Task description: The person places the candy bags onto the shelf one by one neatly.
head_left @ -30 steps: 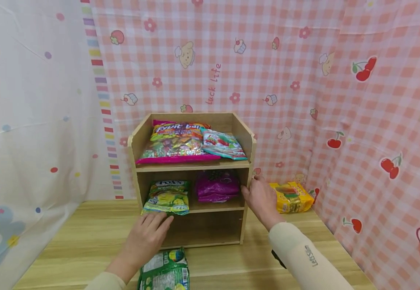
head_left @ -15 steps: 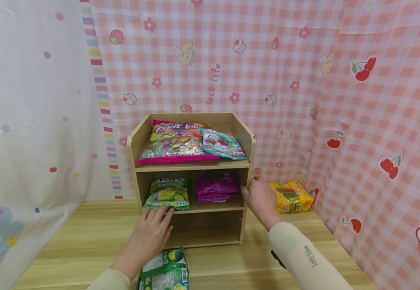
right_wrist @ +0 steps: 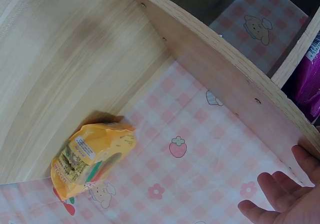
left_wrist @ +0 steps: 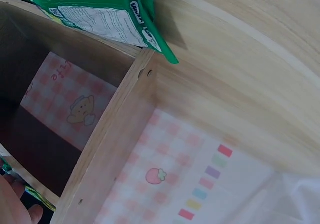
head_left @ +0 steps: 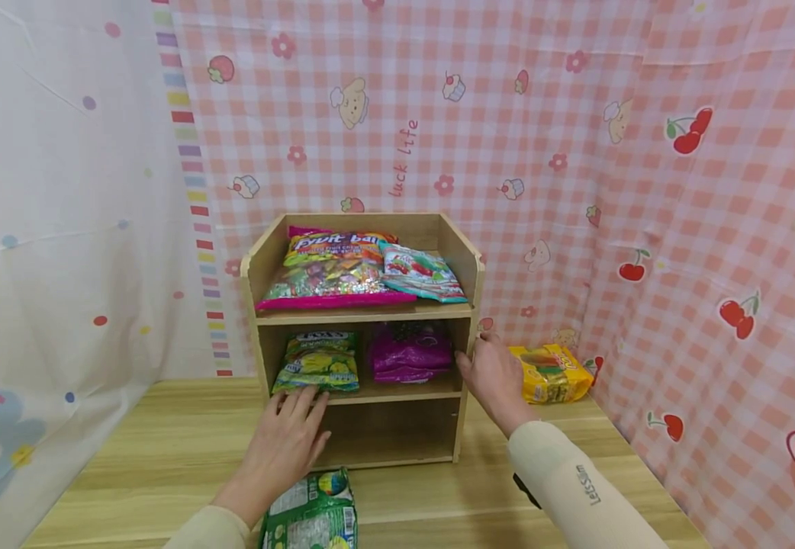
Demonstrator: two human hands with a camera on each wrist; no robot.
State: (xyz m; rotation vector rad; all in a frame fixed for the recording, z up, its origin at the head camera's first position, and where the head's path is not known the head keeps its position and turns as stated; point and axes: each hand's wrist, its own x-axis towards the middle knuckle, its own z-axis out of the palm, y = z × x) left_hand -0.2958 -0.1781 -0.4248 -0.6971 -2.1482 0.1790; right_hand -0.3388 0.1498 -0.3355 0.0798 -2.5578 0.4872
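In the head view, a small wooden shelf stands on the table. On its middle level lies a green and yellow candy bag, printed Fox's. My left hand touches the front edge of that bag with its extended fingertips; its thumb is apart from the bag. My right hand holds the front edge of the shelf's right side panel, thumb at the inner side and fingers outside, seen also in the right wrist view. A purple bag sits on the same level, right of the candy bag.
On the top level are a large Fruit ball candy bag and a smaller teal bag. A green bag lies on the table before the shelf. A yellow packet stands right of it, against the checked curtain.
My left hand has moved forward and slightly up, and the green and yellow candy bag has slid deeper into the middle level. My right hand stays at the side panel.
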